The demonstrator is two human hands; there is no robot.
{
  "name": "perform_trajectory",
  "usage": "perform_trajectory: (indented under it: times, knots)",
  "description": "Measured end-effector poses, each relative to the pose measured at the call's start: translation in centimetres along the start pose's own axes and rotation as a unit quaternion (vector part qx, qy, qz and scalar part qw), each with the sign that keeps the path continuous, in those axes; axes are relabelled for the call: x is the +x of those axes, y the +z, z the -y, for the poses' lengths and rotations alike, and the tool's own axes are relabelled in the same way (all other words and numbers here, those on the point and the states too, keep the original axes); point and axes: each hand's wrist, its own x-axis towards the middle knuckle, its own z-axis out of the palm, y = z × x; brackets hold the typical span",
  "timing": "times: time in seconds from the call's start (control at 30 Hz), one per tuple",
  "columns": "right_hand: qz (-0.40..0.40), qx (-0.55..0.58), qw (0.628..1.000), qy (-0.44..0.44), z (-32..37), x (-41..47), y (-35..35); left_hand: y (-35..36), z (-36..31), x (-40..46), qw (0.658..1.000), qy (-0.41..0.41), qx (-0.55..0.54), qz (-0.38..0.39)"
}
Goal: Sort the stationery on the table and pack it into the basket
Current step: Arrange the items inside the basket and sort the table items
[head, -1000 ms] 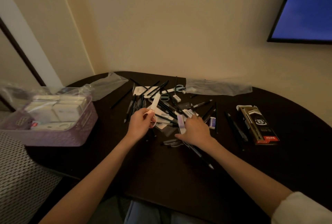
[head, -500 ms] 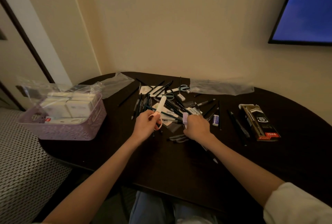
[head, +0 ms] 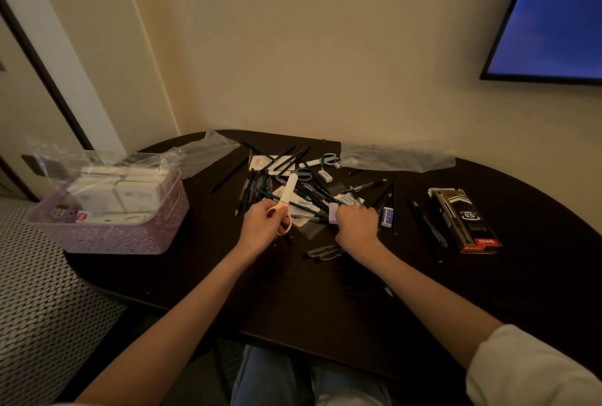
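Both hands have drawn slightly toward the near edge of the pile since a second ago, and the view has swung so that the basket (head: 107, 236) sits further in from the left. Left hand (head: 265, 225) grasps the white scissors (head: 286, 197) by their looped handle, fingers curled round it, the sheathed blade pointing up and away over the heap of pens and pencils (head: 303, 187). Right hand (head: 356, 226) is clenched round a small lilac block (head: 333, 214), which shows at the thumb side of the fist; what else it may hold is hidden. That hand rests at the near right edge of the heap, just beside a small white-and-blue eraser (head: 387, 216).

Dark pens and pencils lie criss-crossed on the dark surface (head: 325, 301) between and beyond the two hands, with a second pair of scissors, blue-handled (head: 329, 159), at the far side. A few clear-barrelled pens (head: 322, 252) lie just in front of the right wrist. To the right, well apart, lies a dark pen box (head: 464, 221) with two black pens alongside it. The lilac basket stands at the left edge of the surface, holding white boxes under a clear plastic bag (head: 97, 161). Two more clear bags lie along the back.
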Motion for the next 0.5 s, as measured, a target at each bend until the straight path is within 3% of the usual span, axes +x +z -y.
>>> perform_trajectory:
  times: [0.27,0.5]
  knots:
    - [-0.033,0.078,0.995,0.043,-1.8,0.6,-0.5,0.5,-0.1,-0.3,0.999,-0.026,-0.027,0.013]
    - [-0.09,0.21,0.973,0.027,-3.4,0.6,-1.4,2.0,-1.4,-0.6,0.984,-0.097,-0.133,0.072]
